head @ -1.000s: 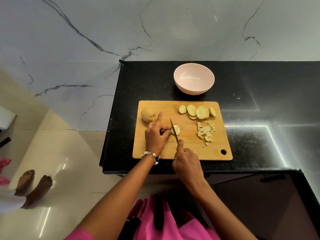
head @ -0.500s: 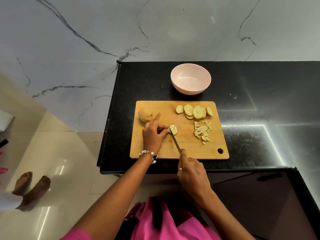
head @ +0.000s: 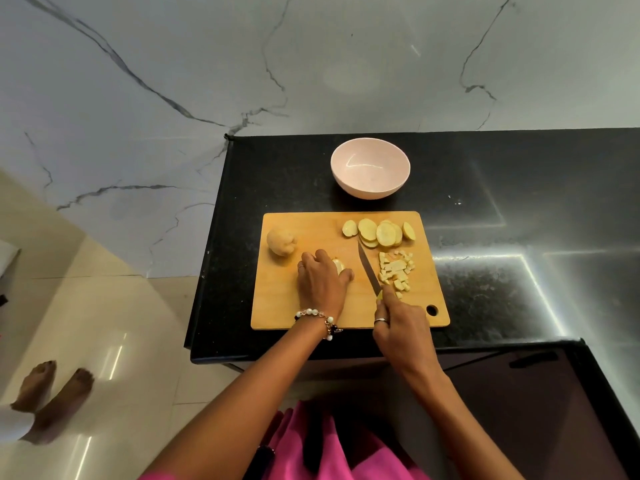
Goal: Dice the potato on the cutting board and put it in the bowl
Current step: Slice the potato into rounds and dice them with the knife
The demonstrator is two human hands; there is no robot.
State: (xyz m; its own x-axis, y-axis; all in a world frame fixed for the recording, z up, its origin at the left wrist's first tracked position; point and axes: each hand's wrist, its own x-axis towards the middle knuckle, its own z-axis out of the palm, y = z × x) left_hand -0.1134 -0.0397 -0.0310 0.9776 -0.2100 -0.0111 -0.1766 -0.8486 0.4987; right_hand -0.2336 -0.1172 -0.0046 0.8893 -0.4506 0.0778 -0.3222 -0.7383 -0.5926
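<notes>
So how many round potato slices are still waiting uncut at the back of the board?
About 5, in an overlapping row along the cutting board's far edge, nearer its right corner. Overlap may hide one more. Another piece sits under the left hand.

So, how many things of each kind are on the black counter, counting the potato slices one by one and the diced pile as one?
Bowl: 1
Board: 1
Knife: 1
Potato chunk: 1
Piece under the left hand: 1
Slices: about 6, overlapping
Diced pile: 1
Total: about 12
</notes>
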